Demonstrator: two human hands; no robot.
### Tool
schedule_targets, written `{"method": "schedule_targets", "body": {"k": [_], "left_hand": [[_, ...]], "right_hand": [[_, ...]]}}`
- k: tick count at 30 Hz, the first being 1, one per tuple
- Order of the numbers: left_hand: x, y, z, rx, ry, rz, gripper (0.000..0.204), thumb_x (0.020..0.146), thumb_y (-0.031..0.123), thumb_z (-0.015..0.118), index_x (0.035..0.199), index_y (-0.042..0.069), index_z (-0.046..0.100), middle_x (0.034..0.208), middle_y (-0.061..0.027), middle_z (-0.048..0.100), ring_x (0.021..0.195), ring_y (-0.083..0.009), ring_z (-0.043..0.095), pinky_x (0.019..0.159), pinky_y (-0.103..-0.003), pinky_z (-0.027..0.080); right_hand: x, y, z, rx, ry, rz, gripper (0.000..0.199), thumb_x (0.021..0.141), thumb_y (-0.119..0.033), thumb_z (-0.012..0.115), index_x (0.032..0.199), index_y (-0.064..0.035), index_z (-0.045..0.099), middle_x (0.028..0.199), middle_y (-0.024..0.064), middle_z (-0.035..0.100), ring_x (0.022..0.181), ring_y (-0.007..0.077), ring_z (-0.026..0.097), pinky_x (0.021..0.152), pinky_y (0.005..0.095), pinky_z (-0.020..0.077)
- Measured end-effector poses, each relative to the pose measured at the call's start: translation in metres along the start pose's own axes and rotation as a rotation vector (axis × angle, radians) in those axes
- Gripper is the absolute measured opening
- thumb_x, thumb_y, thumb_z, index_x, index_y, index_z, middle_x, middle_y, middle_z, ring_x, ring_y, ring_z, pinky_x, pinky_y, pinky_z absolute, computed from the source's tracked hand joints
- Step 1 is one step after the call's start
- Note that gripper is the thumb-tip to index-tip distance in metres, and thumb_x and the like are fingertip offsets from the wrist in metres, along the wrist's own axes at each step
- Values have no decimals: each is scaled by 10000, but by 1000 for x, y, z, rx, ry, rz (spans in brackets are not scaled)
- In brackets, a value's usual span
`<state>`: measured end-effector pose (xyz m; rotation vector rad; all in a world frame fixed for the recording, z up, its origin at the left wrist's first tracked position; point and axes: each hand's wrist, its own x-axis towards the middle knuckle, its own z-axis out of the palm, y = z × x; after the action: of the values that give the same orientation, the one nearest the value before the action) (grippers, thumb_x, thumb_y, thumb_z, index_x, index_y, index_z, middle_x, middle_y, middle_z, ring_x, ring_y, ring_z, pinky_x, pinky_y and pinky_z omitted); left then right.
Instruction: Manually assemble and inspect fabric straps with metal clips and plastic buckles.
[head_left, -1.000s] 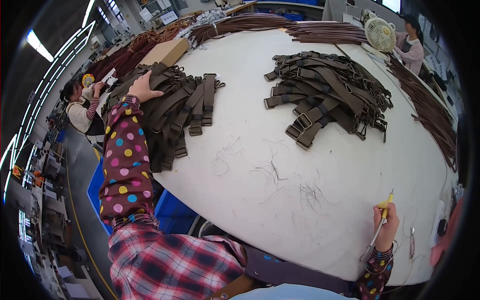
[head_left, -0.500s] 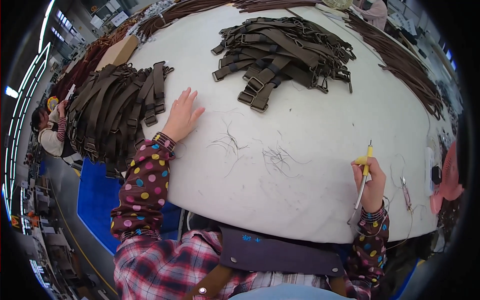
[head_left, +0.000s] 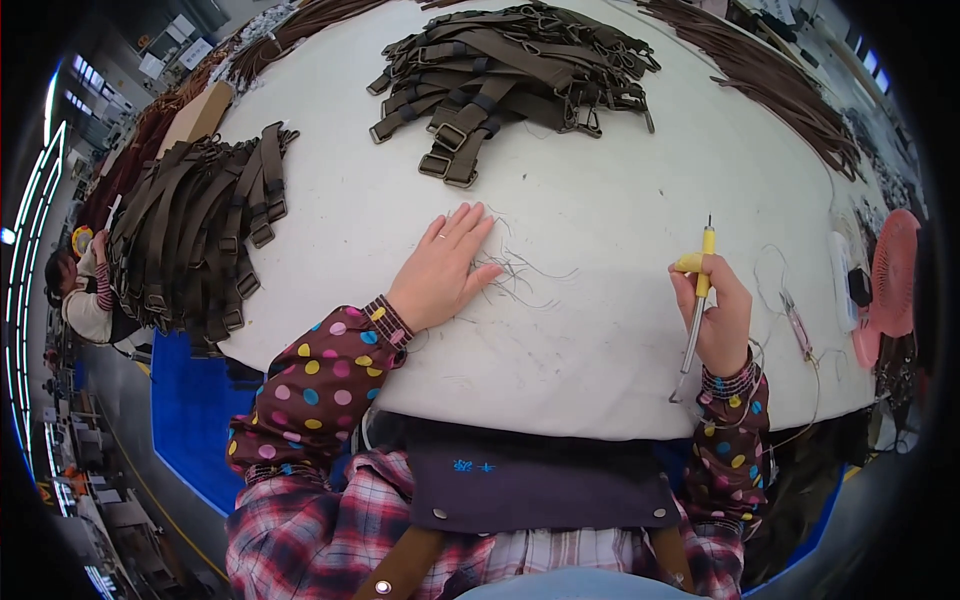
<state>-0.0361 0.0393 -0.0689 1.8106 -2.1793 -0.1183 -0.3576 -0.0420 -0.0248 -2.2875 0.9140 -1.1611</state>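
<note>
Pink fan [head_left: 893,270] noted at the right edge of the surface [head_left: 600,350]. Cardboard box [head_left: 196,118] at upper left. Blue container [head_left: 195,420] below, left. Co-worker [head_left: 88,305] beyond. Brown strips [head_left: 765,80] bundled, far right.

Grey floor [head_left: 128,400] at left; strip lights [head_left: 50,115] glowing; windows [head_left: 88,73] upper left; broad white table [head_left: 600,360].
</note>
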Motion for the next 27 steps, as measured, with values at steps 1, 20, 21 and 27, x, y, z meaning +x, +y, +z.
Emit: {"method": "schedule_targets", "body": {"k": [1,20,21,27], "left_hand": [[1,11,2,-25,-11,50,579,964,360,458,1400,0,334,1474,-186,306,1389,-322,251,1130,-437,192],[-129,17,-37,168,-145,4,539,938,265,447,1427,76,324,1508,-110,273,1400,-261,238,1130,-464,179],[-152,15,-44,176,-137,-76,547,927,244,468,1431,86,324,1513,-107,264,1401,-260,236,1129,-465,174],[-294,7,-18,80,183,-418,465,879,106,547,1334,82,455,1417,-130,411,1303,-292,391,1076,-434,293]], "right_hand": [[1,0,0,-10,7,-28,142,814,-1,669,932,-2,589,771,91,593,625,170,548,592,244,446],[-5,17,5,-96,6,-66,97,866,-26,628,949,-13,581,759,55,565,657,111,518,617,226,434],[-6,18,3,-117,1,-64,94,870,-27,625,950,-7,578,768,58,564,676,119,522,644,228,439],[-9,23,1,-83,-20,-12,93,905,-42,594,980,4,563,832,75,601,747,128,557,697,235,454]]}}
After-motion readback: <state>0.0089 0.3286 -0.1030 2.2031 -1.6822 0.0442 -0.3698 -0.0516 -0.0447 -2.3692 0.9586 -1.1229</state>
